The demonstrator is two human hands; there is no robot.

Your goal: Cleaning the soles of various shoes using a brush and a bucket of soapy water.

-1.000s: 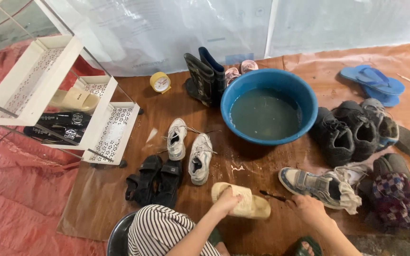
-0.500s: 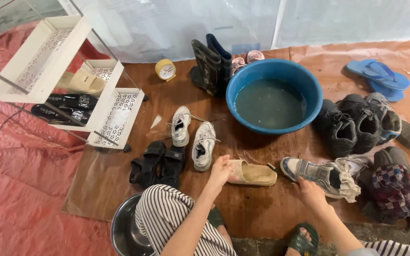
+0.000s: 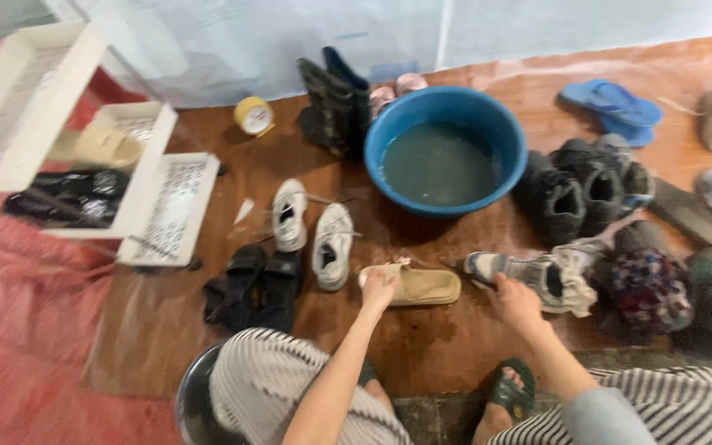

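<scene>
Black-and-white striped trousers (image 3: 269,383) on both legs; bare forearms; a dark green sandal (image 3: 511,395) on one foot.

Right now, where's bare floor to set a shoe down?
Free: wet patch between the tan slide and the person's knees; strip between yellow tape roll and white sneakers. Crowded: right of the blue basin, shoes piled.

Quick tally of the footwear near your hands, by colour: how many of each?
Beige slide sandal under the left hand: 1
White sneakers: 2
Black strap sandals: 2
Grey sneaker by the right hand: 1
Blue flip-flops: 2
Total: 8
</scene>
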